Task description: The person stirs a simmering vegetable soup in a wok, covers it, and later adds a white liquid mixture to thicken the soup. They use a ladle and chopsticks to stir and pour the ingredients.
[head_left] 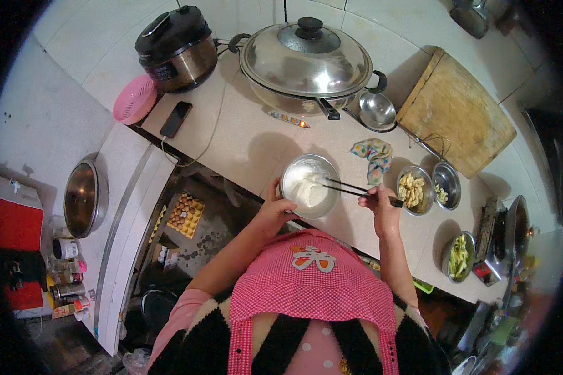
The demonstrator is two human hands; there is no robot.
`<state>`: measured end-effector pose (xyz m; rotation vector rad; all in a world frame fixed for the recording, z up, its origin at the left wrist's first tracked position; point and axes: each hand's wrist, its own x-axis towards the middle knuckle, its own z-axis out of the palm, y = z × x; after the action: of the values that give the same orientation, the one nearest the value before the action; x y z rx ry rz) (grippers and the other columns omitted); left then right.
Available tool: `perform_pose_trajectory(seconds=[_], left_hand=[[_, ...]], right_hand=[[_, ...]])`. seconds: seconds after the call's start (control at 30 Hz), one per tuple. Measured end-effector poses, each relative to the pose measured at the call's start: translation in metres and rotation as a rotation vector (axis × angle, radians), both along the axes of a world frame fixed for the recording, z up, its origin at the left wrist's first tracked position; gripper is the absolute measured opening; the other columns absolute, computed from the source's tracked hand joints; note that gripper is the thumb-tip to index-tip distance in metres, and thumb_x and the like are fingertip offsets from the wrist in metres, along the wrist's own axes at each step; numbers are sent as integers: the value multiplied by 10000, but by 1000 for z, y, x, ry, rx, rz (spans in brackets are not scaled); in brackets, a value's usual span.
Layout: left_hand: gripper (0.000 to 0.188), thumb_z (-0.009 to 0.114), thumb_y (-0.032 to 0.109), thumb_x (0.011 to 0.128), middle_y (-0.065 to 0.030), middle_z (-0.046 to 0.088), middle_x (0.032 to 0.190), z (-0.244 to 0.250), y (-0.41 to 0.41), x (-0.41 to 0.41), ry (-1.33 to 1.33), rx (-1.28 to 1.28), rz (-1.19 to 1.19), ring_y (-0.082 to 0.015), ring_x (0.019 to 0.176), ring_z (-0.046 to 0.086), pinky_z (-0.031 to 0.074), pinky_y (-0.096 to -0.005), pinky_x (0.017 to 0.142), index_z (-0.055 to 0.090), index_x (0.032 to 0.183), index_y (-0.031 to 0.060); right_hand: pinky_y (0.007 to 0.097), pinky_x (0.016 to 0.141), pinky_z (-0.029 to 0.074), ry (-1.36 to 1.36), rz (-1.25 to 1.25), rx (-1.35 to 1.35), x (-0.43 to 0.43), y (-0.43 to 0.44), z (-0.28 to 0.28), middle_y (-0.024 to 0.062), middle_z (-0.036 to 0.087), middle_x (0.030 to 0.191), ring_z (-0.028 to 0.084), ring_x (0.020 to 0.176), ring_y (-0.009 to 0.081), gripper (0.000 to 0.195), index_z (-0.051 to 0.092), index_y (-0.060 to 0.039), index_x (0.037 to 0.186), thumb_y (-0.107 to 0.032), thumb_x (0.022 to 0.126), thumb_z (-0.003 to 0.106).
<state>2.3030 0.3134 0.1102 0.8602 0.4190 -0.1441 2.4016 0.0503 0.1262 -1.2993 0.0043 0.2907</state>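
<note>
A round metal bowl (334, 199) stands near the counter's front edge, in front of my body. White flour-like powder (309, 187) lies inside it. The fingers and thumb of my left hand (277, 206) grip the bowl's left rim. With my right hand (381, 206) I hold a pair of dark chopsticks (352, 187). Their tips reach into the bowl and touch the powder. A patterned cloth (375, 157) lies just beyond my right hand. To the right of that hand is a metal bowl of pale yellow food pieces (414, 190).
A lidded steel wok (305, 61), an electric pressure cooker (178, 51) and a charging phone (176, 119) occupy the back. At right stand a ladle (377, 111), a wooden board (457, 110), a bowl of chopped garlic (441, 193) and a bowl of green vegetable strips (459, 258). Egg trays (186, 215) sit below.
</note>
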Motion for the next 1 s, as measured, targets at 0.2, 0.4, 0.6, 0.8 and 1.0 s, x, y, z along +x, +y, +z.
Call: perform_pose_trajectory(seconds=[0.2,0.4,0.6,0.8,1.0], left_hand=[[929,618,34,690,-193,366,1333,-8,-1,-7,3,-64,25,-365,1136,500,504,-507,869,86,1438,174],[935,614,21,700,-201,367,1332,-14,-1,-9,28,-77,19,-378,1114,512,510,-507,853,66,1440,184],[925,638,29,679,-163,373,1333,-13,-3,-6,69,-60,26,-351,1137,501,536,-491,811,123,1431,188],[937,623,33,708,-224,390,1300,-17,-1,-2,47,-47,-20,-361,1075,537,530,-506,808,60,1445,170],[922,613,29,692,-226,359,1334,-15,0,0,26,-55,-15,-385,1106,518,507,-531,861,88,1442,137]], right_hand=[[353,639,557,-21,36,-106,-9,3,7,123,606,759,653,673,229,354,567,5,837,-325,959,529],[355,661,553,8,50,-82,-12,3,9,120,606,769,650,673,220,342,560,3,850,-320,960,528],[345,656,558,41,56,-57,-15,1,2,115,608,770,650,670,225,316,556,-3,851,-290,973,508],[354,665,561,67,39,-38,-17,-1,2,118,609,779,657,697,229,317,555,0,851,-290,970,507],[352,677,569,84,156,-11,-14,-4,-4,125,622,820,663,703,229,329,581,33,887,-285,960,539]])
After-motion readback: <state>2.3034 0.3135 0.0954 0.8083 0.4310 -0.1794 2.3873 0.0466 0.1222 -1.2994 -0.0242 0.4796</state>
